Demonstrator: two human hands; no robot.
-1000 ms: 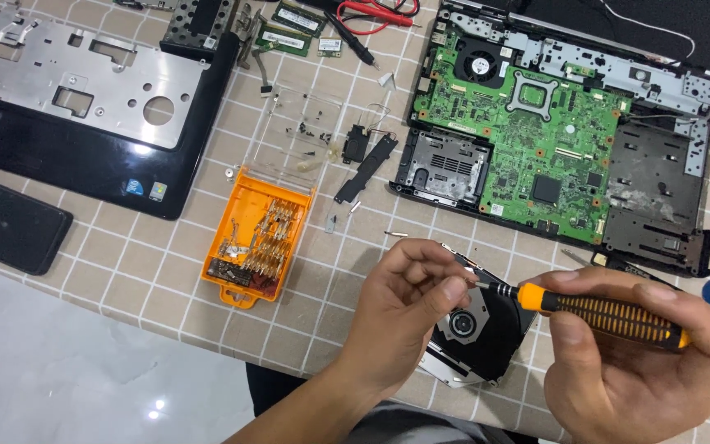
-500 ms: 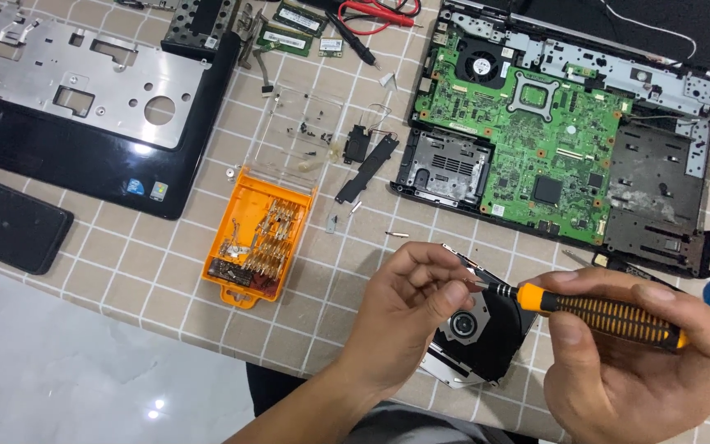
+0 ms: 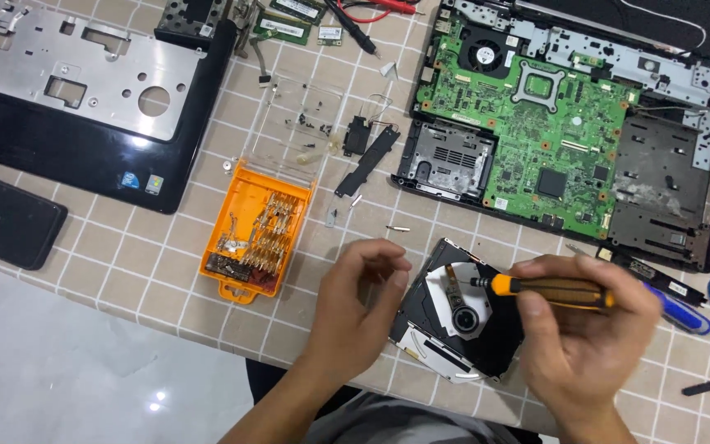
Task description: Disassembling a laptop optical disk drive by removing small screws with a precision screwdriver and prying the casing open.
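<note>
A black optical disc drive (image 3: 462, 329) with its cover off lies on the checked tablecloth near the front edge. My left hand (image 3: 359, 308) rests curled at the drive's left edge, fingers bent; I cannot see anything in it. My right hand (image 3: 589, 337) grips an orange-and-black screwdriver (image 3: 548, 289), held level, its tip pointing left onto the drive's mechanism. The opened laptop base with its green motherboard (image 3: 552, 123) lies behind the drive.
An orange screwdriver-bit case (image 3: 252, 238) stands open left of my hands, with loose screws and small black parts behind it. A laptop palm-rest cover (image 3: 84, 99) and a dark flat panel (image 3: 2, 218) lie at the left. Blue and black tools (image 3: 684, 308) lie at the right.
My left hand has shifted slightly at the drive's edge, its fingers curling in. The screwdriver stays in the same place over the drive.
</note>
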